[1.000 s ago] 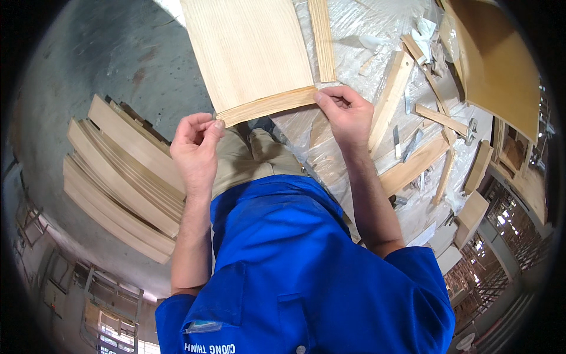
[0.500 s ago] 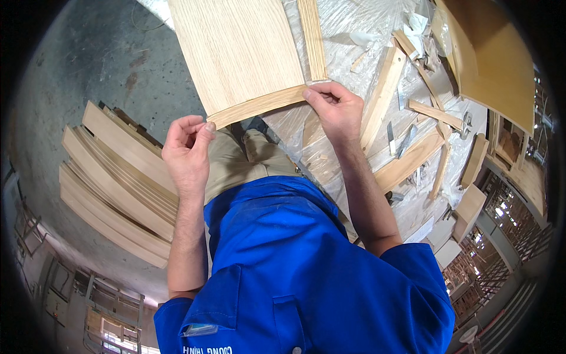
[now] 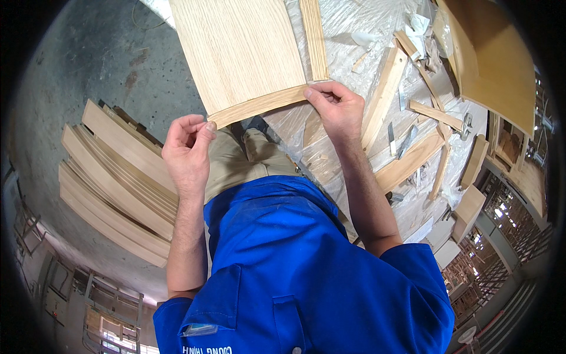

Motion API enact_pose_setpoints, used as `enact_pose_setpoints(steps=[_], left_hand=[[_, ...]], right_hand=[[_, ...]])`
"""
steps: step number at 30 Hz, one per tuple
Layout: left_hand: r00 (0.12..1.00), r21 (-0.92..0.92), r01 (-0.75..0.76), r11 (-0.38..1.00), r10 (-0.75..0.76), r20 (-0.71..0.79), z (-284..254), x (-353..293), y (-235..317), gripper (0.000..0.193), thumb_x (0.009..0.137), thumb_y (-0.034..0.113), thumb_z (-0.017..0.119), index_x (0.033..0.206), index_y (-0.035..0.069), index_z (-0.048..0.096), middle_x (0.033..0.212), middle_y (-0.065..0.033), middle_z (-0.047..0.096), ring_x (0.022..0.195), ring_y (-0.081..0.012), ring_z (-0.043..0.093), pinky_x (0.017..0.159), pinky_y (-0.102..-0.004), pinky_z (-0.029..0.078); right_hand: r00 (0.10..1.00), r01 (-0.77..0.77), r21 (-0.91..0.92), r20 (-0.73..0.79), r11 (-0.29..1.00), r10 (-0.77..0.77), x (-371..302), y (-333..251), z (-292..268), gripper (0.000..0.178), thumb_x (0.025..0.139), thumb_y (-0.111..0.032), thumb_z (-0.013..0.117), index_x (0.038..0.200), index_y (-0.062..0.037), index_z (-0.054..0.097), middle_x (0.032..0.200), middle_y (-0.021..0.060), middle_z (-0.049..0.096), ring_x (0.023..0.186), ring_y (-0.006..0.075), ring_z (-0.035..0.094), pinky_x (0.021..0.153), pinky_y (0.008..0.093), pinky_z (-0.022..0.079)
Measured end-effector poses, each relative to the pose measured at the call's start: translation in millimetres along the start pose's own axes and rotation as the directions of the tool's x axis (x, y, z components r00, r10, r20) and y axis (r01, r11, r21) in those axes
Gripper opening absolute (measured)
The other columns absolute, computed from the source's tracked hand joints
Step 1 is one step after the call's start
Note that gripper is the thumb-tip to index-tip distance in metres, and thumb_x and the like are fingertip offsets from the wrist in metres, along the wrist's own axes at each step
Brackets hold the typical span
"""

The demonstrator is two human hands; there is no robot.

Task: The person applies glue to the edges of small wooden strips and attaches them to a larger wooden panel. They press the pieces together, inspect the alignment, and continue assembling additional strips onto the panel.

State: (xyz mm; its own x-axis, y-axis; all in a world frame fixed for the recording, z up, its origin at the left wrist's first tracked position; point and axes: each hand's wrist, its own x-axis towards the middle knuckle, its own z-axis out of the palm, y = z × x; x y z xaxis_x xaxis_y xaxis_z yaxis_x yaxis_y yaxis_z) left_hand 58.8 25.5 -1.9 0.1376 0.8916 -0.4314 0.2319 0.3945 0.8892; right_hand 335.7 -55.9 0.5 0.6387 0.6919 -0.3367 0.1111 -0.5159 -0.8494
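Both hands pinch a thin wood strip [image 3: 259, 106] along the near edge of the curved panel [image 3: 242, 53] at 12 o'clock: left hand [image 3: 187, 154] nips one end, right hand [image 3: 337, 109] the other, probably keeping it flush. Stacked curved boards [image 3: 112, 183] sit at 9 o'clock.

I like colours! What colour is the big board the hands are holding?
Pale tan wood with fine straight grain lines, the wooden panel shows best in the head view.

Plastic-covered bench [image 3: 354, 23] under wood strips [image 3: 383, 97]
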Motion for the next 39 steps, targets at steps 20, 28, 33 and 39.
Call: enact_pose_setpoints(steps=[20,28,33,39], left_hand=[[1.000,-0.020,-0.007,1.000,0.007,-0.006,-0.3,1.5,-3.3,0.018,0.098,0.003,0.080,0.113,0.000,0.070,0.097,-0.0052,0.074,0.087,-0.0104,0.069,0.079,-0.0275,0.059],[1.000,-0.067,-0.023,0.997,0.023,-0.008,0.7,1.2,-5.8,0.019,0.099,0.004,0.080,0.114,0.000,0.070,0.097,-0.0050,0.074,0.088,-0.0107,0.069,0.080,-0.0278,0.059],[1.000,-0.046,0.003,0.999,-0.004,-0.008,-0.1,2.6,-6.4,0.020,0.099,0.006,0.081,0.114,0.000,0.070,0.096,-0.0050,0.074,0.085,-0.0105,0.069,0.079,-0.0266,0.058],[1.000,-0.013,0.001,1.000,-0.001,0.005,-1.5,2.5,-2.5,0.020,0.099,0.007,0.081,0.114,0.000,0.069,0.096,-0.0051,0.074,0.085,-0.0106,0.069,0.079,-0.0270,0.058]], right_hand=[[1.000,-0.018,0.024,0.007,1.000,0.018,1.1,-2.7,0.4,0.016,0.090,-0.009,0.086,0.102,0.0024,0.083,0.087,0.0041,0.078,0.079,0.0079,0.069,0.075,0.0250,0.057],[1.000,-0.006,0.042,0.006,0.999,0.005,3.5,2.5,1.1,0.017,0.090,-0.007,0.087,0.104,0.0020,0.083,0.088,0.0032,0.079,0.079,0.0069,0.068,0.075,0.0238,0.057],[1.000,-0.022,0.037,0.010,0.999,0.022,3.3,3.5,0.6,0.017,0.091,-0.007,0.086,0.105,0.0018,0.083,0.089,0.0029,0.079,0.079,0.0067,0.068,0.076,0.0237,0.057],[0.998,-0.056,0.005,0.019,0.998,0.055,2.2,-2.3,-0.5,0.016,0.092,-0.008,0.086,0.104,0.0015,0.083,0.088,0.0022,0.079,0.080,0.0063,0.068,0.076,0.0233,0.056]])
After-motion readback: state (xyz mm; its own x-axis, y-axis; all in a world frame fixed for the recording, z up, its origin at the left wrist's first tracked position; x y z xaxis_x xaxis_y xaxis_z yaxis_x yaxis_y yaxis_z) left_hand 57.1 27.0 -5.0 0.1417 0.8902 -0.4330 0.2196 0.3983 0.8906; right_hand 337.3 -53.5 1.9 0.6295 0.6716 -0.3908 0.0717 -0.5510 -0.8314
